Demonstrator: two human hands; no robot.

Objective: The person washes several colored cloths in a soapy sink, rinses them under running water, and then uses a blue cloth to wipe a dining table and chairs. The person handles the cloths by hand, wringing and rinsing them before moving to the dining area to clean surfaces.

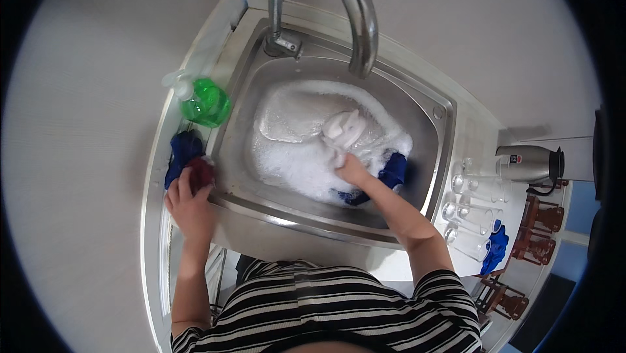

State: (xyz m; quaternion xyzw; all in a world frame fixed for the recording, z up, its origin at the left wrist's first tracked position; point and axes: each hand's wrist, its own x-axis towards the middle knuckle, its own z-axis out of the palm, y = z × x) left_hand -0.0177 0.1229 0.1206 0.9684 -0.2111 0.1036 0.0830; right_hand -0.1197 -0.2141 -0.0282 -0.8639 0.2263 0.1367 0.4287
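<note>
My right hand [353,170] is closed on a white cloth [344,130] that lies partly in the soapy water of a stainless steel sink [298,218]. A dark blue cloth [392,171] lies partly under the foam, just right of my right hand. At the sink's left edge my left hand [190,195] has its fingers on a dark red cloth [201,175]; its grasp is partly hidden. Behind that, another blue cloth [183,151] rests on the counter. A pump bottle of green liquid [208,103] stands beyond it.
A curved metal faucet [359,20] arches over the sink's back. To the right stand several clear drinking glasses [472,216], a steel vacuum jug [525,163] and a blue cloth [496,250]. Wooden chairs [535,245] are beyond the counter. A wall rises close on the left.
</note>
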